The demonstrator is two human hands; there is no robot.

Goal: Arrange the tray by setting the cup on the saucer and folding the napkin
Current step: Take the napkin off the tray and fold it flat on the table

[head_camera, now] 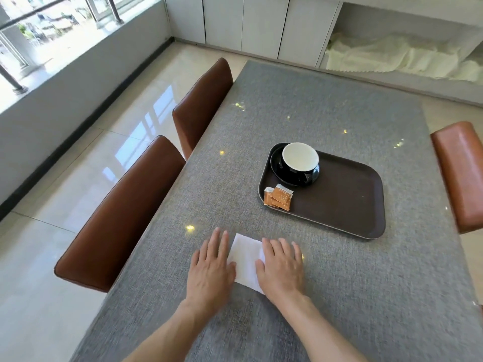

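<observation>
The desk (300,105) is being covered by a grey woven cloth, and three brown chairs are being kept against it: two along its left edge (122,215) (201,105) and one at its right edge (462,173). A dark brown tray (339,199) is being carried by the desk, beyond the hands and to their right. On the tray's far left corner a black saucer (278,167) is being occupied by the cup (300,160), black outside and white inside. Near the tray's left edge, just in front of the saucer, two orange sachets (278,197) are being overlapped. The white napkin (247,259) is being held flat on the desk, off the tray and close to the viewer. It is being pressed at its left edge by the left hand (211,267), open with fingers extended, and at its right part by the right hand (282,267), likewise open and flat.
</observation>
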